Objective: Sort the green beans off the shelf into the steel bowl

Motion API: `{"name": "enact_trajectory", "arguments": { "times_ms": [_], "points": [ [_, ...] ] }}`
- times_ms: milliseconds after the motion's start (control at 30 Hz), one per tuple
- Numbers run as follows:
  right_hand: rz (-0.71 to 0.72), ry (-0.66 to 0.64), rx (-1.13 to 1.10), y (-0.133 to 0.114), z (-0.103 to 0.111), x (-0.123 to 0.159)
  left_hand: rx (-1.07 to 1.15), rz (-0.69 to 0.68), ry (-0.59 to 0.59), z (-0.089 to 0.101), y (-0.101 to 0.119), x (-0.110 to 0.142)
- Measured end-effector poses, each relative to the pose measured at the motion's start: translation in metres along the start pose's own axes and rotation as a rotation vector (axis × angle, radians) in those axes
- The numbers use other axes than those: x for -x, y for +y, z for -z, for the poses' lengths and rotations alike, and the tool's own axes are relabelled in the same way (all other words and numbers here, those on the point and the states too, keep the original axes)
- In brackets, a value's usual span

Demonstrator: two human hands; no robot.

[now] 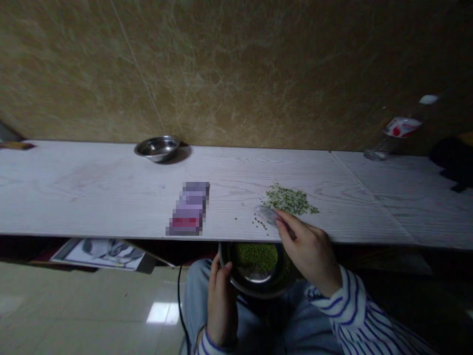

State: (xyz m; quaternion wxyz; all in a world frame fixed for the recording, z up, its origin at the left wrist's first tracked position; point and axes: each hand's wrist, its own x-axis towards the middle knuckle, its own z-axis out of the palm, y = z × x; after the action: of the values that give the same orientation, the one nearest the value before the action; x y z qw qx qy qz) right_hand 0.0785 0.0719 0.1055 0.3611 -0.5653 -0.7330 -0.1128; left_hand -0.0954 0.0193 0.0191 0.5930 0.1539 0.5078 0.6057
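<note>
Head camera view: the scattered mung beans are lying in a loose patch on the white wood-grain worktop, right of centre, with a few strays spreading toward its front edge. Just beside the patch, the right hand is pinching the spoon between thumb and fingers, its bowl end pointing left over the worktop. Below the front edge, the left hand is gripping the left rim of the steel basin, which is sitting over the person's lap and holding more mung beans, gathered toward its far side. The two hands are working apart. Left of the patch, a pixelated flat item is lying near the front edge. Farther back, a small metal bowl is resting near the marbled wall. At the far right, a clear bottle with a white cap is standing near a dark object.
</note>
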Motion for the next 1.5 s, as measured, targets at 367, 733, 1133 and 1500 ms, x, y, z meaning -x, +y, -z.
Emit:
{"name": "enact_trajectory", "arguments": {
  "times_ms": [367, 733, 1133, 1500],
  "points": [
    [0.01, -0.024, -0.101, 0.008, 0.008, 0.009, -0.034, -0.041, -0.017, -0.002, -0.005, -0.001],
    [-0.085, 0.011, -0.082, 0.025, 0.031, 0.037, 0.058, 0.04, -0.066, -0.013, -0.008, 0.008],
    [-0.146, 0.023, -0.11, 0.023, 0.025, 0.044, 0.055, 0.033, -0.057, -0.014, -0.012, 0.011],
    [-0.148, 0.054, -0.106, 0.005, 0.019, 0.035, 0.093, 0.121, -0.06, -0.019, -0.006, 0.016]
  ]
}}
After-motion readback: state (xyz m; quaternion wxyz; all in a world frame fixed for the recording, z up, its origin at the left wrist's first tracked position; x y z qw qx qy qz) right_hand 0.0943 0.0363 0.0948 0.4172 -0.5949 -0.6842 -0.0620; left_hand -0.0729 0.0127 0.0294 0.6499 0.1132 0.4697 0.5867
